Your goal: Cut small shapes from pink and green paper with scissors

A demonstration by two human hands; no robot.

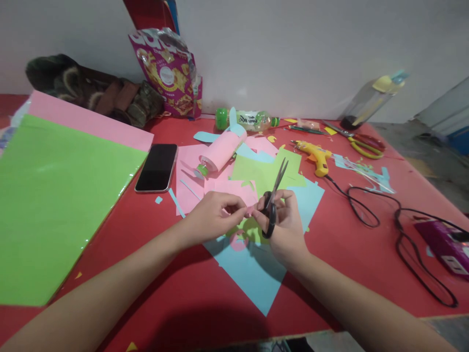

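Pink scrap [250, 209]: tiny bit of thin paper, held in the air just above the far edge of the blue sheet [252, 274], between the fingertips of both hands.
Left hand [216, 212]: closed in a fine pinch on the scrap, thumb against forefinger.
Right hand [284, 222]: fingers through the loops of the scissors [273, 200], while its fingertips also touch the scrap.
Scissors: black plastic handles and dark metal blades that are nearly closed, with the tips pointing up and away over the blue sheet.
Blue sheet: matte paper lying flat on the red tabletop [164, 274], one corner toward the person and its far edge ragged from cutting.
Risk, fingers: the scrap is so small that the blades have to work right beside the left fingertips, so a slip could nick skin.
Risk, scrap: thin paper may tear or flick away and get lost among the offcuts on the blue sheet.
Risk, cord [403, 239]: loose black loops lie to the right of the blue sheet, and a swinging forearm could snag them and drag the yellow glue gun [317, 156].
Bottle [220, 154]: round plastic wrapped in pink paper, on its side beyond the blue sheet, and it looks likely to roll if nudged.
Phone [157, 167]: glossy dark slab, beyond and to the left of the blue sheet.
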